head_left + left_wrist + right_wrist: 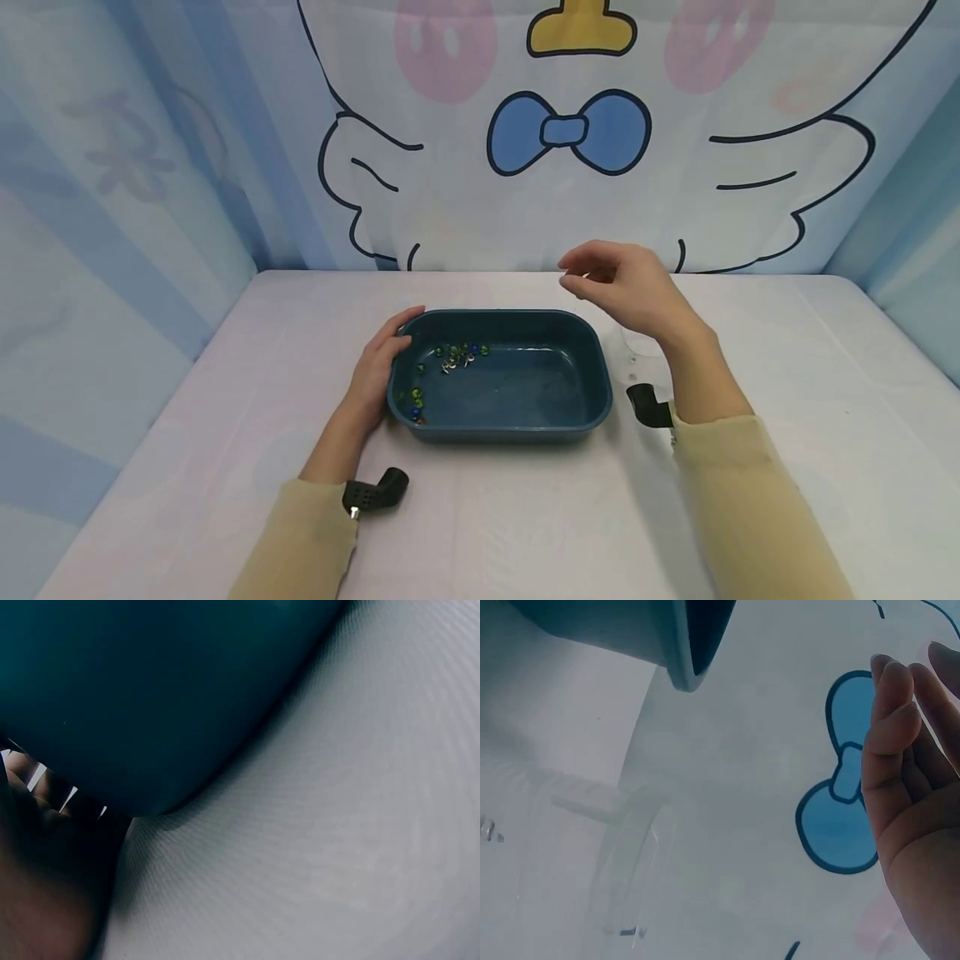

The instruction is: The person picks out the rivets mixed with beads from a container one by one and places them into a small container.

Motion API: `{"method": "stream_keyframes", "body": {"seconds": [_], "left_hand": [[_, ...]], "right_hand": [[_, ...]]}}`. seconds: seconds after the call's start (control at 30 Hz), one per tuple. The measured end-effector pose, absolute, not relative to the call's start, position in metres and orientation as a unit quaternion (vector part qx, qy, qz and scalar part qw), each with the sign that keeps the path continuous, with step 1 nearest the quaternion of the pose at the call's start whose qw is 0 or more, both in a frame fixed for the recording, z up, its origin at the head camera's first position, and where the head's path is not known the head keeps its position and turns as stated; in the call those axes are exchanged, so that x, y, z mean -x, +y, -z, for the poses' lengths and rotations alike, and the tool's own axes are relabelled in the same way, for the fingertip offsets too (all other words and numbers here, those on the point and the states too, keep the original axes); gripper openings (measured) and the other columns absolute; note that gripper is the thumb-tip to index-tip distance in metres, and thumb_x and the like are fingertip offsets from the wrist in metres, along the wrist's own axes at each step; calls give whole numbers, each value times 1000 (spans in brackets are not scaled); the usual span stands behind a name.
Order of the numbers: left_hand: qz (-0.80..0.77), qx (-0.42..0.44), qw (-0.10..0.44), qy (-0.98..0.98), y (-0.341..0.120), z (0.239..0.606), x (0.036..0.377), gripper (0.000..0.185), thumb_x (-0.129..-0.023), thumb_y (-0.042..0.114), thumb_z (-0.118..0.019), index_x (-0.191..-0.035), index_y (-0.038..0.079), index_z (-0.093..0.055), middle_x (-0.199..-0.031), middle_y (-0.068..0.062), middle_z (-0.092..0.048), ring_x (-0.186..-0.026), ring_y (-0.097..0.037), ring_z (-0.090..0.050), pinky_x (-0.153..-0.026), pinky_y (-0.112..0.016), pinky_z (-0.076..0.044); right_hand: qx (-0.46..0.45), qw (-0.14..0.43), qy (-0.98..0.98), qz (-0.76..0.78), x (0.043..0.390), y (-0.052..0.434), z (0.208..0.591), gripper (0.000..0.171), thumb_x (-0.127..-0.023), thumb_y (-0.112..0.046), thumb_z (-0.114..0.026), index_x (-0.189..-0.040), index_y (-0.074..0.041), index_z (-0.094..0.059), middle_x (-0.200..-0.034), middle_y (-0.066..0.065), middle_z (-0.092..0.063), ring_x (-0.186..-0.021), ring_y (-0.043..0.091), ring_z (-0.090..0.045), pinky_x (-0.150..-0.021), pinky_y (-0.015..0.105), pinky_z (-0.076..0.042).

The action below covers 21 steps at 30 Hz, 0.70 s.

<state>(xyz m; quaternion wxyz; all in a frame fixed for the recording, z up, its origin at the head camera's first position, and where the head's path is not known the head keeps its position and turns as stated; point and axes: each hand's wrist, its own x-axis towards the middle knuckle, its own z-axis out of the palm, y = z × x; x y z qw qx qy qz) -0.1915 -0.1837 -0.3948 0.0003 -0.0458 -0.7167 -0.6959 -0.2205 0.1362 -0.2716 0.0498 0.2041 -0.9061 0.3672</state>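
A dark teal plastic basin (498, 433) stands on the white-covered table. My left hand (372, 371) grips its left end, thumb over the rim and fingers along the outer wall. In the left wrist view the basin's side (165, 697) fills the upper left, with the fingers (45, 784) partly hidden beneath it. Inside lie several green and blue glass marbles (454, 352) and small shiny metallic pieces (452, 365), gathered towards the left. My right hand (630, 287) is raised beyond the back right corner, fingers loosely bent; nothing shows between them in the right wrist view.
A clear see-through container (630, 847) stands on the table right of the basin, partly behind the right forearm in the head view. Small bits (632, 360) show in or by it. A cartoon-printed curtain (465, 208) hangs along the table's back edge.
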Motion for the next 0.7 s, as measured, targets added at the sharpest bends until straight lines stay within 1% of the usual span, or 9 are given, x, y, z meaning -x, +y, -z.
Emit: {"method": "stream_keyframes", "body": {"seconds": [0.13,0.33,0.7], "left_hand": [[703,43,-5,-710,-184,394,191,51,-103,11,-33,-152,12,-45,-156,-4,-40,-145,-18,-30,-117,-40,-23],[709,47,-9,-704,-184,396,192,50,-103,10,-33,-153,10,-43,-156,-5,-39,-144,-18,-31,-117,-40,-24],[707,47,-10,-706,-184,396,192,51,-103,12,-33,-153,12,-43,-156,-3,-39,-144,-17,-31,-117,-40,-24]], "right_hand": [[-212,53,-903,-369,224,129,270,26,-98,-21,-66,-120,-7,-70,-109,10,-69,-95,26,-61,-87,47,-49],[-230,56,-896,-377,229,121,271,24,-97,-17,-66,-118,-7,-71,-106,9,-70,-91,24,-62,-84,43,-51],[-263,41,-887,-377,235,102,265,23,-98,-18,-64,-117,-6,-71,-108,10,-70,-93,24,-63,-86,42,-51]]}}
